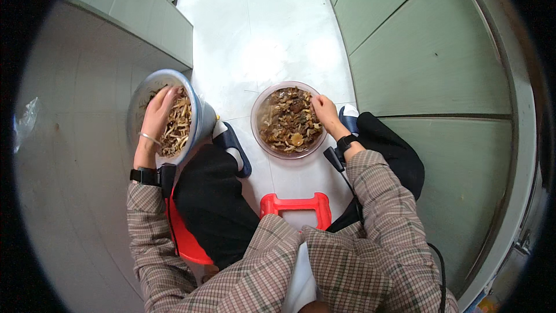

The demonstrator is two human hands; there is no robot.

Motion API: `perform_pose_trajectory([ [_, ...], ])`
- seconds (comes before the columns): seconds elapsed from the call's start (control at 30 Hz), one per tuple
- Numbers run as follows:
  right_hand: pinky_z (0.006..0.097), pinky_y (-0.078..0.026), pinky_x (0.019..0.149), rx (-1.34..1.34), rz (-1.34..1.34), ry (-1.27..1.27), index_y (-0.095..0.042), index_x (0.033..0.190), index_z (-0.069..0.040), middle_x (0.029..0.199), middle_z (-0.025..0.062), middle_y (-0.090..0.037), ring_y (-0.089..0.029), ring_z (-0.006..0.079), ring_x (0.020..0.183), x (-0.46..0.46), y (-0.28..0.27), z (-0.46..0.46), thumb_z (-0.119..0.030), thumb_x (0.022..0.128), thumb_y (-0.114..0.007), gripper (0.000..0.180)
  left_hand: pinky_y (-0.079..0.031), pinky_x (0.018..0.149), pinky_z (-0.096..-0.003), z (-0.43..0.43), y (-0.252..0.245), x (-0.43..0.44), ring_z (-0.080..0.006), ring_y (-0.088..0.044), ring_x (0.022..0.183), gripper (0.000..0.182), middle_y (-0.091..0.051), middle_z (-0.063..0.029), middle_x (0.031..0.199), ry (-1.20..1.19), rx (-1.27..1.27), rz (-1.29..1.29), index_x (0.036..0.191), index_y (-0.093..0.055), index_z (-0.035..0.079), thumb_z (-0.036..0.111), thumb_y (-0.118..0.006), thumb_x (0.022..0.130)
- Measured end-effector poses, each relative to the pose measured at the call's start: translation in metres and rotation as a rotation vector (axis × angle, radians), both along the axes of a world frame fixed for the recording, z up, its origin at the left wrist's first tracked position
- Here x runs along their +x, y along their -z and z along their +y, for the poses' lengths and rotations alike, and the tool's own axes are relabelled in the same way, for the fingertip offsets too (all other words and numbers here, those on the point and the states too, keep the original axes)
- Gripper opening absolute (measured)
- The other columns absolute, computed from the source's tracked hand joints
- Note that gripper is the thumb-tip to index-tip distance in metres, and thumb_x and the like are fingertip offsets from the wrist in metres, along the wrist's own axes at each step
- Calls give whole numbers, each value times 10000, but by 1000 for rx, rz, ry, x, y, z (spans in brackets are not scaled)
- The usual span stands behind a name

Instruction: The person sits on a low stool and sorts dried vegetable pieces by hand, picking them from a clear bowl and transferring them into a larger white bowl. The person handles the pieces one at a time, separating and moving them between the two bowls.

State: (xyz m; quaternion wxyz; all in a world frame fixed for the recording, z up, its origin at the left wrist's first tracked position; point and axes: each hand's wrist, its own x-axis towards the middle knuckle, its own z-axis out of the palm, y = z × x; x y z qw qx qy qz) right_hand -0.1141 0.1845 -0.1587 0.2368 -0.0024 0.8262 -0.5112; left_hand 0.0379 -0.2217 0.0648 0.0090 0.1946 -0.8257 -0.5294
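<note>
At the left stands a tall plastic bucket (pixel 195 108) with a blue rim, with pale, stringy mushroom-like trimmings (pixel 179 128) inside. My left hand (pixel 160 113) reaches over its rim onto these pieces; its fingertips are partly hidden, so a hold cannot be told. A round, clear pinkish plastic basin (pixel 256 132) rests on the floor in front of me, full of wet, chopped brown and tan pieces that look like mushrooms (pixel 289 117). My right hand (pixel 323 111) is at the basin's right rim, its fingers bent together at the edge; whether something is pinched between them is unclear.
A red plastic stool (pixel 321 211) stands between my knees, and another red plastic piece (pixel 186 243) shows under my left thigh. Slippered feet flank the basin. Green cabinet fronts (pixel 430 61) line the right; a pale cabinet (pixel 143 13) stands at upper left. A cable hangs from each wrist.
</note>
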Motion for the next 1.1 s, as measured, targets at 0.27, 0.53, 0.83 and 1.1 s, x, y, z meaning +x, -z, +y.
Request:
perform_pose_trajectory([
  [0.27, 390, -518, 788, 315, 39, -243, -709, 899, -75, 907, 142, -703, -671, 308, 872, 70, 85, 13, -196, 846, -601, 171, -516, 821, -297, 185, -10, -44, -166, -630, 861, 259, -649, -75, 937, -244, 826, -123, 1006, -613, 7, 244, -508, 1012],
  [0.53, 457, -494, 820, 170, 372, -502, -697, 986, -43, 965, 175, -618, -585, 370, 951, 47, 89, -121, -79, 853, -574, 184, -492, 786, -272, 156, 8, -41, -145, -593, 788, 225, -618, -48, 833, -479, 1141, 19, 968, -601, 21, 227, -517, 1002],
  [0.83, 447, -487, 800, 300, 376, -755, -673, 887, -26, 937, 183, -575, -571, 372, 931, 41, 117, -148, -98, 823, -627, 106, -480, 750, -279, 141, 0, -40, -140, -579, 762, 241, -606, -44, 808, -596, 1180, 63, 947, -604, 23, 242, -518, 1001],
  [1.1, 267, -488, 658, 2, -251, -382, -703, 958, -2, 795, 31, -675, -603, 96, 701, 24, 59, -64, -238, 918, -639, 248, -471, 734, -256, 154, 2, -41, -131, -571, 765, 226, -597, -38, 828, -420, 1238, 143, 987, -591, 14, 221, -501, 1002],
])
